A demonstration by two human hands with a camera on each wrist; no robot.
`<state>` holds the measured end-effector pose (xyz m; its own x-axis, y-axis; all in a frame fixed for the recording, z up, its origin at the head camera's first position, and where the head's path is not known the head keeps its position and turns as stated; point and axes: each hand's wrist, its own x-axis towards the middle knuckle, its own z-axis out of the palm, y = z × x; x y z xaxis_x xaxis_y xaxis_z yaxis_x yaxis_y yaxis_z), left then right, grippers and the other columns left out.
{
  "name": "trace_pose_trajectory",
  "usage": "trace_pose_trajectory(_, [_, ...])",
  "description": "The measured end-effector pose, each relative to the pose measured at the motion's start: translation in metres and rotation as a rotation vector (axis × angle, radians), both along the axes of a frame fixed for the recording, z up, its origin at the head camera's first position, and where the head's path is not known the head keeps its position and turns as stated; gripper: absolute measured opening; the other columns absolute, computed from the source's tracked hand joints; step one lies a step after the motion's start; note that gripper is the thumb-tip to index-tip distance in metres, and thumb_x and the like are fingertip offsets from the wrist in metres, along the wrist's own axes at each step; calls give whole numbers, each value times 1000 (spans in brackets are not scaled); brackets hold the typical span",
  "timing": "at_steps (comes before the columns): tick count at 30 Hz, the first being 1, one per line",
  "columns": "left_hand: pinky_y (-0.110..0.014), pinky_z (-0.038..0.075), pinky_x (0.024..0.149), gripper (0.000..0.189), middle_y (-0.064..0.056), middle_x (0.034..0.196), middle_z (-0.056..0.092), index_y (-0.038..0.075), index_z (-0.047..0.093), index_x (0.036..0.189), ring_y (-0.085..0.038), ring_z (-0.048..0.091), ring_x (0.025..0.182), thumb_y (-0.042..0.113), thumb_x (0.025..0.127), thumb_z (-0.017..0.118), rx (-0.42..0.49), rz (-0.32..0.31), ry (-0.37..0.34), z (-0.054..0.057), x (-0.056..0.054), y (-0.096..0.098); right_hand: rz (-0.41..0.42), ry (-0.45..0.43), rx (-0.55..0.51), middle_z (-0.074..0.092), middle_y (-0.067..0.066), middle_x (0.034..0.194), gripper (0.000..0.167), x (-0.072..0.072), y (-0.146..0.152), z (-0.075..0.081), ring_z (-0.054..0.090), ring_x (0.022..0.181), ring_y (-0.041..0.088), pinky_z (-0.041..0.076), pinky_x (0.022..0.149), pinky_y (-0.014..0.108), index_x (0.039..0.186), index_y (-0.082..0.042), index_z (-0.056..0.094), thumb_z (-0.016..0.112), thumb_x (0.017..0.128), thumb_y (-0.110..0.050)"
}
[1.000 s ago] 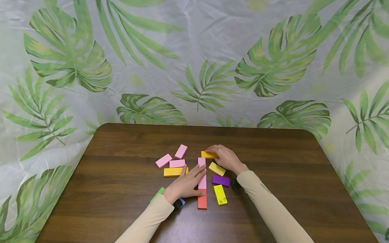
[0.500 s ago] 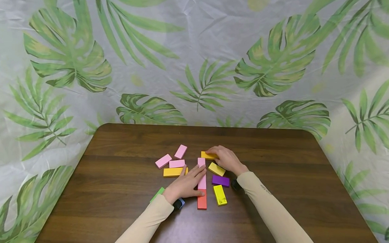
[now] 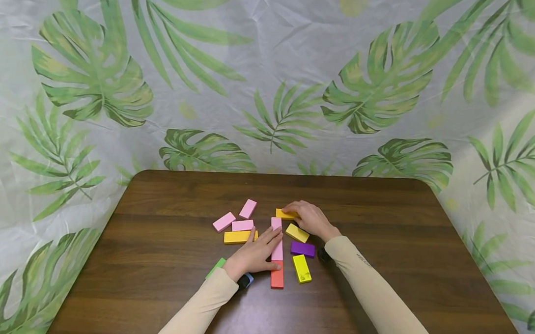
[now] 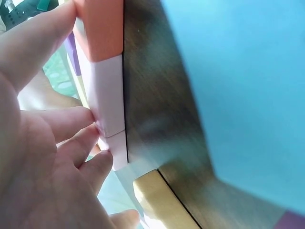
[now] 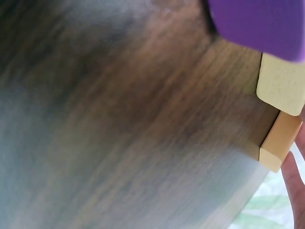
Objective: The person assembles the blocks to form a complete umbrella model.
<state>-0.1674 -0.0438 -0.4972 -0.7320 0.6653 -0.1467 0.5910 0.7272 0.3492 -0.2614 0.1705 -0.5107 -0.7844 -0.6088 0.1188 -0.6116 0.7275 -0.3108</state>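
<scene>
Soft, even light fills the head view, with a pale sheen on the near worktop (image 3: 262,321) and a faint shadow beside the right sleeve (image 3: 374,291). In the hazier wrist views, the blue block (image 4: 248,95) and purple block (image 5: 262,24) blur up close.

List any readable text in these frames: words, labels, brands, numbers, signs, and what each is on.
Readable text: none.
Right sleeve: small dark marking on the forearm that looks like lettering, too small to read.
Bright yellow block: dark print toward the end nearest the wearer, too small to tell if it's text or a picture.
</scene>
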Motion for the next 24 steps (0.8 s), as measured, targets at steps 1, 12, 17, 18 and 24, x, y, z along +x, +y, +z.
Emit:
trace_pose_trajectory(1, [-60, 7, 110, 79, -7, 157, 20, 4, 33, 149, -26, 17, 143, 43, 89, 65, 3, 0, -1, 0, 0, 0, 1, 2, 1, 64, 7, 120, 36, 0, 0, 0, 57, 114, 26, 35, 104, 46, 119, -9, 68, 64, 86, 6])
trace_pose_trajectory(12, [-61, 5, 109, 79, -10, 157, 20, 3, 29, 150, -31, 15, 143, 43, 91, 63, 80, 53, -39, 4, -7, -17, -2, 13, 6, 64, 6, 119, 37, 1, 0, 1, 58, 112, 25, 40, 100, 45, 119, -9, 68, 64, 86, 6])
trace_pose_trajectory(17, [-63, 4, 108, 75, -13, 157, 20, 0, 33, 147, -33, 17, 143, 39, 91, 63, 86, 107, -15, 6, -18, -36, 1, 20, 11, 64, 5, 118, 37, 2, 0, 2, 58, 112, 25, 43, 97, 43, 118, -11, 69, 64, 86, 6])
trace_pose_trajectory(18, [-63, 3, 108, 74, -13, 157, 20, 1, 33, 147, -33, 16, 143, 39, 91, 63, 84, 122, -22, 6, -20, -40, 1, 23, 15, 64, 5, 118, 37, 2, 0, 1, 58, 112, 24, 43, 97, 43, 118, -11, 69, 64, 86, 6])
trace_pose_trajectory(24, [-62, 2, 109, 71, -11, 157, 18, 4, 36, 147, -32, 13, 144, 37, 91, 63, 82, 181, -66, 6, -29, -57, 3, 34, 7, 65, 5, 117, 38, 2, 0, 0, 58, 111, 24, 43, 97, 43, 117, -11, 69, 64, 85, 8])
